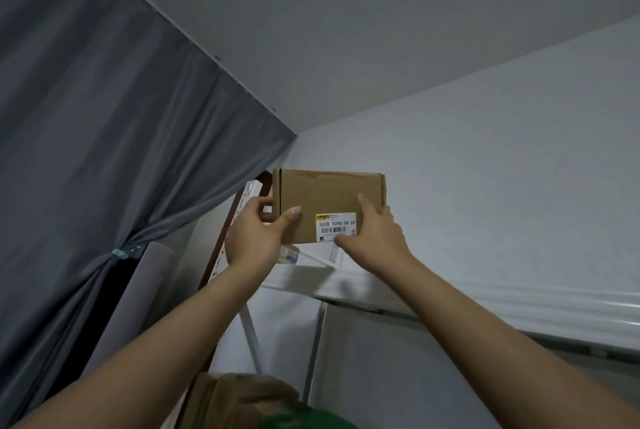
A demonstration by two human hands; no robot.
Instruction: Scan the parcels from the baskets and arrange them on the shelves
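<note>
A grey curtain (104, 151) fills the left of the view, gathered low down by a pale tie (119, 253); above and to the right run the ceiling (346, 30) and a plain white wall (485, 168); along the right, lower down, stretches the top edge of a white metal shelf (450, 300), its thin uprights dropping towards the near bottom of the view. Both bare arms reach up and away to the far corner, where a small cardboard box (325, 196) is held upright just above the shelf's left end (whether its bottom edge touches the shelf cannot be told). The left hand (252, 238) grips the box's left edge, thumb lying on the front face and fingers curled round behind; the right hand (377, 234) grips the right edge, thumb on the front face and a fingertip across the lower edge. A white and yellow barcode label (336, 226) sits at the box's lower right, partly under that fingertip. At the near bottom lie a brown paper parcel (239, 397) and a blurred green object (304, 420).
</note>
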